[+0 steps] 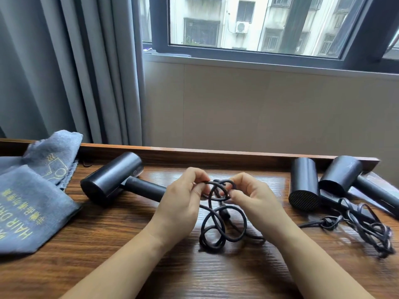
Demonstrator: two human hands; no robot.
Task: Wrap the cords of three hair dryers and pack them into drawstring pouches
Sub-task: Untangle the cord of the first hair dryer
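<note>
A black power cord [223, 225] lies in loose loops on the wooden surface [216, 277], in the middle and near me. I hold its far end up between both hands. My left hand [183, 201] pinches one strand with curled fingers, and my right hand [250, 197] pinches a small loop just beside it. My hands are close together, almost touching.

The cord runs to a black hair dryer [116, 180] lying on its side to the left of my hands, its handle pointing toward them.

To the right, well apart from my hands, two more black hair dryers lie side by side at the far edge: one [304, 184] with its grille facing me, the other [343, 173] farther right. Their tangled cords [367, 229] are heaped on the surface in front of them.

At the far left lie grey drawstring pouches [32, 201] with yellow print, overlapping one another.

Behind the surface hang grey curtains [64, 72] beside a window [259, 22].
</note>
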